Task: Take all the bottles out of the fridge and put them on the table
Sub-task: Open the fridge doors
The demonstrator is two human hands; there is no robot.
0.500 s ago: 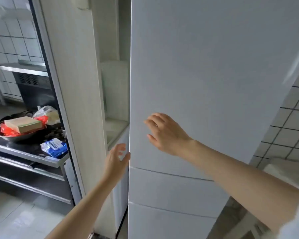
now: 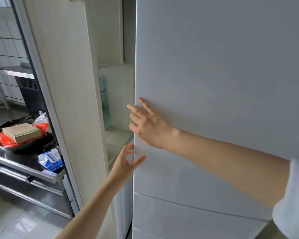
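Observation:
A tall white fridge (image 2: 214,75) fills the right half of the view, and its upper door looks closed. No bottles are visible. My right hand (image 2: 148,125) lies at the door's left edge with fingers spread and straight, fingertips reaching past the edge. Just below, my left hand (image 2: 126,161) comes up to the same edge. Its fingers are loosely bent beside the edge and its thumb lies over the door front. I cannot tell whether it grips the edge. Two drawer fronts (image 2: 188,221) sit below the door.
A pale wooden panel (image 2: 67,83) stands left of the fridge, with white boards (image 2: 119,94) in the narrow gap between. Further left, a steel counter (image 2: 16,163) holds a bowl with a cardboard box and red bag (image 2: 21,133), plus a blue-white packet (image 2: 50,159).
My right hand has slid left from the door front to its left edge. My left hand has risen to the same edge, thumb now on the door front.

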